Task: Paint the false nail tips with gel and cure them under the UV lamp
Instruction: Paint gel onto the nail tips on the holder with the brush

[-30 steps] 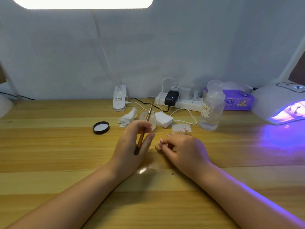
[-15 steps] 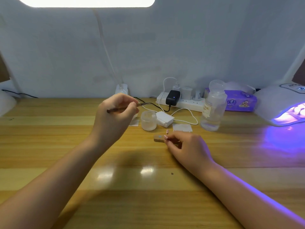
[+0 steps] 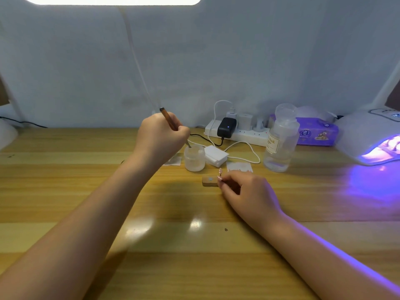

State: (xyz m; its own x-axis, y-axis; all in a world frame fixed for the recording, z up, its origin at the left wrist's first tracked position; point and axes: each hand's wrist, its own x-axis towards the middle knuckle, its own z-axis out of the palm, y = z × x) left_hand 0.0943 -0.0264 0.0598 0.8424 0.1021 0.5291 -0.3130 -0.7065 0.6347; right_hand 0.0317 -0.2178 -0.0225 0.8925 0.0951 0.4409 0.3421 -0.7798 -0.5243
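Head view: your right hand (image 3: 249, 191) pinches a nail tip (image 3: 220, 171) on its stick just right of the small wooden block (image 3: 209, 180) on the bench (image 3: 86, 174). Beyond the block, your left hand (image 3: 160, 137) grips the brush (image 3: 168, 119), bristles hidden inside the gel jar (image 3: 194, 158). Far right, the UV lamp (image 3: 368, 137) is cut off.

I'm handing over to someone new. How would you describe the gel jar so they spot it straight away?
Start at the white power strip by the back wall and come toward the hands. The gel jar is the small frosted pot left of the white block, with the brush tip at its open mouth. It is far shorter than the clear bottle.
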